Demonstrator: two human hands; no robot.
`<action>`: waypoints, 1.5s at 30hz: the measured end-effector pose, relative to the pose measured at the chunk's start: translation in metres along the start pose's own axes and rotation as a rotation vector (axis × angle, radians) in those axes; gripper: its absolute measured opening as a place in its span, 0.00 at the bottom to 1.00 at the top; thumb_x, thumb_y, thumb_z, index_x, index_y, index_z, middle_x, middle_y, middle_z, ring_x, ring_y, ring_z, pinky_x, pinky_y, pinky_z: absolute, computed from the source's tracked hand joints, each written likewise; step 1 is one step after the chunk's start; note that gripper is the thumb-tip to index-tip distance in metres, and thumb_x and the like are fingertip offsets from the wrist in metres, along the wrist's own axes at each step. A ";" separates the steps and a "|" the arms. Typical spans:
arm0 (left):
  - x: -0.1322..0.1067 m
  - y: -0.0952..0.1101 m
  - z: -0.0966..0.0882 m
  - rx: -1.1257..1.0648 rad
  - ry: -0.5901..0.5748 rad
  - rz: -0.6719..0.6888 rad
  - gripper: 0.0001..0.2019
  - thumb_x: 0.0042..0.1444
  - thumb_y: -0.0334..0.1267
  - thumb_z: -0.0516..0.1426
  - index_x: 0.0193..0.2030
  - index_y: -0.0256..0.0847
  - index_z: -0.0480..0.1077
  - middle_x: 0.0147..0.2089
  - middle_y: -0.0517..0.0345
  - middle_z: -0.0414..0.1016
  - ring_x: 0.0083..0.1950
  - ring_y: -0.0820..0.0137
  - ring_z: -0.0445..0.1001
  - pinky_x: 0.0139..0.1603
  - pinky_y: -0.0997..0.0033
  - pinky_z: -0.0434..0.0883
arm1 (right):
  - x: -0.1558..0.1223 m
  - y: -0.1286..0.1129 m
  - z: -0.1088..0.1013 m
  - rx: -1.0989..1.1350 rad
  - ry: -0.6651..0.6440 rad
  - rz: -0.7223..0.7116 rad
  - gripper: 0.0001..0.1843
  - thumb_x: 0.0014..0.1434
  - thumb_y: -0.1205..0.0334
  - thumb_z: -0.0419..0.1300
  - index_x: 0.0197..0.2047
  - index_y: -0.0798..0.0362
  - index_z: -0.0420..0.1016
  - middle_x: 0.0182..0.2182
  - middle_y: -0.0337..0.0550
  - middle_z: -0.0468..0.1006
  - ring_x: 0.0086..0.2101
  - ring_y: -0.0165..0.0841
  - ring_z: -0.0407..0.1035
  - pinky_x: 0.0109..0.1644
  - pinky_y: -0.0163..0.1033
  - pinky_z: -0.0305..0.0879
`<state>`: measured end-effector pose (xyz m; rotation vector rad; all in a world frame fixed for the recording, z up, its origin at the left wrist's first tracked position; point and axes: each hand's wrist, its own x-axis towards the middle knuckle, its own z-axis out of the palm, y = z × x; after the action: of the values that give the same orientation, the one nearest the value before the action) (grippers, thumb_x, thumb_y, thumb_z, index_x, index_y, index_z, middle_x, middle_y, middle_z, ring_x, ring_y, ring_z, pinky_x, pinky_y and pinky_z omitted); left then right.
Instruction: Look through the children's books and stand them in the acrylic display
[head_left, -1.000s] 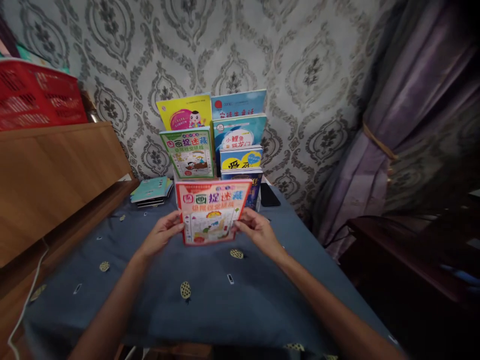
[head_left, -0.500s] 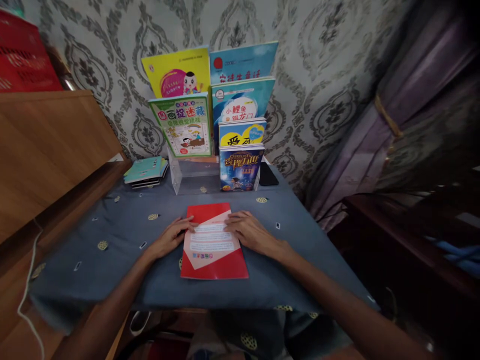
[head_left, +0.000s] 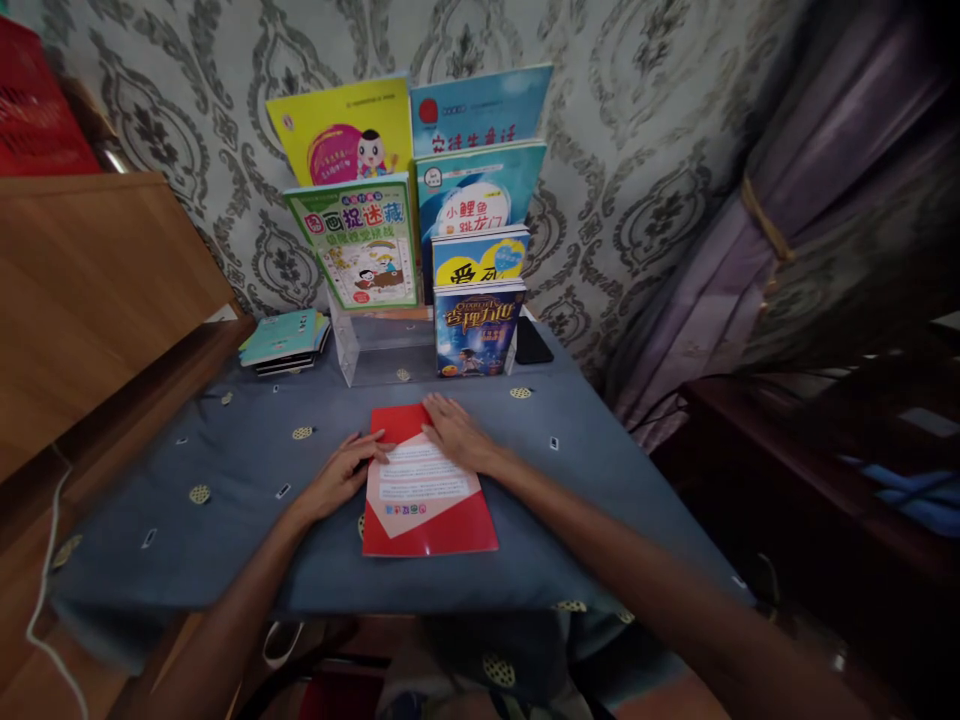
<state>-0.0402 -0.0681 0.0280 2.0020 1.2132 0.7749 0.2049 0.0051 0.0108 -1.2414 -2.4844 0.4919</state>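
A red and pink book [head_left: 427, 510] lies flat on the cloth-covered table, its printed text upside down to me. My left hand [head_left: 349, 470] rests at its left edge, fingers stretched out over the cover. Across the upper right part of the cover lies my right hand [head_left: 457, 432], fingers extended and flat. Neither hand grips anything. Beyond the book, a clear acrylic stand [head_left: 382, 365] holds several upright books, among them a green picture book [head_left: 367, 260] and a dark blue book [head_left: 478, 330].
A small stack of teal booklets [head_left: 283, 342] sits left of the stand. A black phone [head_left: 532, 343] lies to its right. A wooden cabinet [head_left: 97, 290] borders the table on the left, and a purple curtain [head_left: 720, 260] hangs at the right.
My right hand has slid left and away from me, from the book's right edge onto its upper part. My left hand and the book stay in place; the view has shifted slightly.
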 end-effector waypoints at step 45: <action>0.049 0.007 -0.057 -0.322 0.489 0.025 0.20 0.56 0.52 0.55 0.45 0.39 0.75 0.44 0.54 0.80 0.44 0.62 0.74 0.44 0.67 0.72 | 0.006 -0.035 -0.079 0.287 0.408 -0.213 0.13 0.64 0.61 0.51 0.46 0.52 0.74 0.39 0.48 0.82 0.38 0.41 0.76 0.43 0.45 0.72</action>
<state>-0.0609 -0.0127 0.0749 1.6138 1.2278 1.4336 0.2107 0.0027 0.0971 -0.8547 -2.0834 0.4655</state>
